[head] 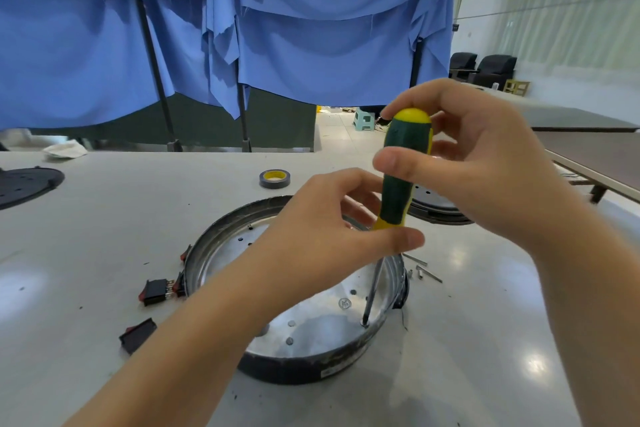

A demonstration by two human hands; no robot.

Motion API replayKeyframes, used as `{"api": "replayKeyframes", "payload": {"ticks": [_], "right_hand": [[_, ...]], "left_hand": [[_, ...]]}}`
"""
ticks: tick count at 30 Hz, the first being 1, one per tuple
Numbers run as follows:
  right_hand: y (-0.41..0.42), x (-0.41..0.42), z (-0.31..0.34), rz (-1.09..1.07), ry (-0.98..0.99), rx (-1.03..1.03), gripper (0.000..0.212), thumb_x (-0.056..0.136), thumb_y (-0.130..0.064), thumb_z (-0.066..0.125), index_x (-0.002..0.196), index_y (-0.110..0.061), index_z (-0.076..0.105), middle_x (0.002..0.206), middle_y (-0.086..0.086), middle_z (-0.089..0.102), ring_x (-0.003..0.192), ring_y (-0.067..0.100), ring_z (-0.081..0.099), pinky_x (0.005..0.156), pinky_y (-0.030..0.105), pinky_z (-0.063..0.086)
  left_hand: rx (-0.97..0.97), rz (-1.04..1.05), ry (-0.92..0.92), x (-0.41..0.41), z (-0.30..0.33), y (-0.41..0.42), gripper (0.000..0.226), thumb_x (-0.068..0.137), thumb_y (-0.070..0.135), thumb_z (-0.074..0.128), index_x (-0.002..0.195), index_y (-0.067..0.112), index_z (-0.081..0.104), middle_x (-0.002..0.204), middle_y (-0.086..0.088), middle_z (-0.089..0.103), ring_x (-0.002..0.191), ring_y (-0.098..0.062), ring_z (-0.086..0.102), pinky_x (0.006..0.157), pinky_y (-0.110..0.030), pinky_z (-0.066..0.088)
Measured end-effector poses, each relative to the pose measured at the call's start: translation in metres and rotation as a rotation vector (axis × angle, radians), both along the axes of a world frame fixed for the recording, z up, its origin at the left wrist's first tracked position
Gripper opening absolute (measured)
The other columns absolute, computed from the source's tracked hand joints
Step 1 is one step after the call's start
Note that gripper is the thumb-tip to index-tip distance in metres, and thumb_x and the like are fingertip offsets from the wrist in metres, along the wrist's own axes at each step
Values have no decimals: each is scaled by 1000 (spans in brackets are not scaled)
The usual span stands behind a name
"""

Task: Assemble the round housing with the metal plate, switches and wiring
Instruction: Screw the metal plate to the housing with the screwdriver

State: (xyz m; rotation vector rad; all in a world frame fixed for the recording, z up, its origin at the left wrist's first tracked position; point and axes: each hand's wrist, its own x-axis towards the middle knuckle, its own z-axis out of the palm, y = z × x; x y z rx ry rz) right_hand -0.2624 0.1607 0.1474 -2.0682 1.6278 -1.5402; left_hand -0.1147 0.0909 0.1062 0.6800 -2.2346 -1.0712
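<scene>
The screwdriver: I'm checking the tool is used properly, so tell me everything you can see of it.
The screwdriver has a dark green handle with a yellow cap and yellow collar, plastic by its look, and a thin metal shaft. It stands nearly upright, tilted slightly, its tip set on a screw in the metal plate inside the round housing, near the rim closest to the camera. The right hand grips the upper handle; the left hand pinches it at the collar.

the white label (pixel 341 370) on the round housing (pixel 294 373) is too blurred to read.
</scene>
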Motion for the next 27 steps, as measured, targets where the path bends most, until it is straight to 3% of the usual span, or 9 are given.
{"api": "replayKeyframes", "payload": {"ticks": [4,7,10,13,16,19,21,27], "right_hand": [[-7,7,-8,-243,136,-80,51,65,-68,65,93,-28,54,82,-11,54,74,6,56,66,16,48],[-9,8,-9,-276,156,-60,48,76,-72,55,93,-27,52,83,-10,53,79,6,56,70,16,48],[-6,5,-6,-86,-16,31,28,90,-51,49,104,-30,60,94,-15,63,91,-2,61,79,13,49],[-1,-1,-3,122,-140,89,33,90,-26,47,119,-27,62,110,-10,70,108,3,62,95,22,48],[1,-2,0,160,-99,71,33,88,-20,54,119,-23,62,107,-6,71,101,7,66,88,23,52],[1,1,1,95,-55,32,27,78,-33,71,103,-28,62,91,-11,67,85,6,66,74,22,55],[0,3,-1,9,-28,3,39,69,-50,78,95,-29,58,83,-14,64,79,6,64,72,21,54],[-6,10,-10,-322,115,-118,54,66,-72,64,89,-28,44,82,-12,57,84,1,56,73,10,46]], "left_hand": [[-24,54,57,-1,-1,2,35,67,43,81,96,33,65,85,15,69,79,2,66,71,-15,57],[-5,35,71,0,0,3,32,72,32,80,101,29,65,86,13,72,80,0,68,77,-21,58],[51,-3,56,2,2,1,36,82,20,74,115,25,61,92,8,73,86,-8,70,85,-31,58],[71,-23,52,3,3,0,41,85,14,68,123,25,57,97,6,73,91,-10,70,90,-35,56],[46,-34,49,2,3,3,40,81,23,68,119,27,58,102,10,70,97,-10,67,91,-35,55],[11,-26,40,1,2,7,42,73,43,75,110,32,59,101,15,68,95,-6,65,87,-33,56],[-19,13,37,0,0,7,47,71,48,79,110,33,59,98,17,67,90,-2,64,83,-29,56],[-31,41,64,0,2,5,42,73,30,81,110,31,60,90,13,70,82,0,67,81,-24,57]]}}
